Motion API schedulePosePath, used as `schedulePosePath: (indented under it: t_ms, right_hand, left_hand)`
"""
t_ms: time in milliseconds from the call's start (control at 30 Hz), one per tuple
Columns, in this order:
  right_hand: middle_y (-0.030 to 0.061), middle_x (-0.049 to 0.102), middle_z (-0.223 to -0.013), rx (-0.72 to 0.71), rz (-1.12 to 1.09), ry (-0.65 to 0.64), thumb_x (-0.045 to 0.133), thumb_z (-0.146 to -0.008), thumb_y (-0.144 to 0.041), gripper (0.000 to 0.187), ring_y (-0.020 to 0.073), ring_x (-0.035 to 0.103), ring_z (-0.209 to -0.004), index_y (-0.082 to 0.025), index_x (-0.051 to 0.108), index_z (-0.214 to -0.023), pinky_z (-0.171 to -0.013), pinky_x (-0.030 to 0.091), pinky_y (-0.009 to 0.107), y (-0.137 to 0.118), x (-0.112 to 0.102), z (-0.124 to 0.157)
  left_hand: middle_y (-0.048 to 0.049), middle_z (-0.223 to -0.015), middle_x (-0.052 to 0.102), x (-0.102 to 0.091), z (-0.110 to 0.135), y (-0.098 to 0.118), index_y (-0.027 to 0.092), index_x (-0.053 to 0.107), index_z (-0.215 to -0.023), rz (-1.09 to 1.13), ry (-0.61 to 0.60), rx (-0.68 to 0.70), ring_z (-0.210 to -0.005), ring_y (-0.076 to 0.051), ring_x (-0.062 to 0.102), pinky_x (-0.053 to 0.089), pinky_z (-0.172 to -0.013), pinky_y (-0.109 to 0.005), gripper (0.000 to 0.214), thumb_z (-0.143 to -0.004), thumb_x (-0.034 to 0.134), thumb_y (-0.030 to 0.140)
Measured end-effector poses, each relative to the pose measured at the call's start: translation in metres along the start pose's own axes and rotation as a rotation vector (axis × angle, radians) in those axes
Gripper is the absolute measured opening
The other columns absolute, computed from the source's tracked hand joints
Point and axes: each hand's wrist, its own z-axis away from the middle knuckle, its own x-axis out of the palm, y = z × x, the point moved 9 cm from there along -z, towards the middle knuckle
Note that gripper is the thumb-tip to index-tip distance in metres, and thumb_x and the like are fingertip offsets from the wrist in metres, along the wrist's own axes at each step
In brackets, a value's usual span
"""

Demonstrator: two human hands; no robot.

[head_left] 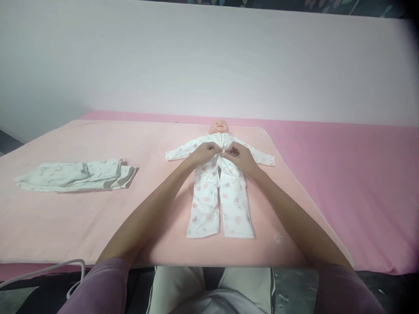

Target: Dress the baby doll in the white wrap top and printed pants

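A baby doll lies on its back, head toward the wall, dressed in a white printed baby top with its long sleeves spread out. Below the top, white printed baby pants lie flat with the legs apart. My left hand and my right hand meet over the middle of the top's front. Both have their fingers pinched on its front edges, around a small pale spot that may be a fastener. The fingertips partly cover what they grip.
A folded stack of white printed cloth lies to the left on the peach mat. Pink sheet shows beyond the mat on the right. A white wall rises behind. A white cable hangs at the lower left edge.
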Motion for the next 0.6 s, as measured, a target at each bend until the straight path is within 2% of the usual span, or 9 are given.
schedulePosePath:
  t_ms: [133, 233, 333, 433, 533, 600]
  right_hand:
    - [0.0052, 0.068, -0.110, -0.103, 0.100, -0.064, 0.071, -0.097, -0.052, 0.031, 0.0216, 0.062, -0.092, -0.026, 0.063, -0.112, -0.086, 0.052, 0.036, -0.039, -0.004, 0.008]
    - [0.0084, 0.066, -0.118, -0.328, 0.303, -0.249, 0.072, -0.098, -0.043, 0.027, 0.0267, 0.060, -0.103, -0.026, 0.064, -0.117, -0.093, 0.050, 0.042, -0.079, 0.013, 0.025]
    - [0.0118, 0.067, -0.120, -0.458, 0.555, -0.380, 0.073, -0.096, -0.031, 0.019, 0.0309, 0.059, -0.106, -0.024, 0.067, -0.112, -0.092, 0.048, 0.045, -0.093, 0.032, 0.044]
    - [0.0098, 0.070, -0.107, -0.423, 0.622, -0.400, 0.067, -0.098, -0.021, 0.005, 0.0298, 0.061, -0.100, -0.023, 0.064, -0.100, -0.088, 0.047, 0.044, -0.088, 0.034, 0.052]
    - [0.0055, 0.070, -0.098, -0.348, 0.508, -0.392, 0.064, -0.101, -0.024, 0.007, 0.0265, 0.063, -0.093, -0.024, 0.059, -0.097, -0.085, 0.047, 0.040, -0.082, 0.030, 0.056]
    - [0.0045, 0.069, -0.099, -0.273, 0.451, -0.325, 0.066, -0.101, -0.029, 0.011, 0.0253, 0.063, -0.091, -0.025, 0.056, -0.101, -0.079, 0.046, 0.037, -0.075, 0.024, 0.056]
  left_hand:
    - [-0.0029, -0.078, 0.066, 0.000, -0.002, -0.010, 0.022, 0.075, -0.091, 0.069, -0.023, -0.064, -0.068, -0.016, 0.055, 0.038, -0.059, -0.028, 0.028, -0.089, 0.069, 0.050]
    - [-0.0020, -0.076, 0.064, 0.001, 0.000, -0.008, 0.022, 0.074, -0.087, 0.130, -0.057, -0.058, -0.064, -0.015, 0.054, 0.037, -0.054, -0.028, 0.027, -0.088, 0.067, 0.048]
    - [-0.0008, -0.075, 0.061, 0.002, 0.004, -0.006, 0.021, 0.071, -0.088, 0.156, -0.070, -0.086, -0.059, -0.013, 0.052, 0.035, -0.049, -0.026, 0.027, -0.087, 0.070, 0.048]
    - [0.0002, -0.076, 0.055, 0.003, 0.008, 0.001, 0.021, 0.063, -0.079, 0.130, -0.033, -0.053, -0.060, -0.012, 0.053, 0.034, -0.047, -0.025, 0.028, -0.083, 0.076, 0.045]
    - [0.0020, -0.075, 0.052, 0.007, 0.010, 0.005, 0.022, 0.056, -0.080, 0.070, 0.003, -0.008, -0.060, -0.012, 0.054, 0.034, -0.045, -0.024, 0.031, -0.079, 0.080, 0.042]
    - [0.0022, -0.078, 0.053, 0.008, 0.010, 0.002, 0.024, 0.058, -0.089, 0.039, 0.025, -0.023, -0.060, -0.013, 0.058, 0.035, -0.043, -0.024, 0.030, -0.080, 0.079, 0.042]
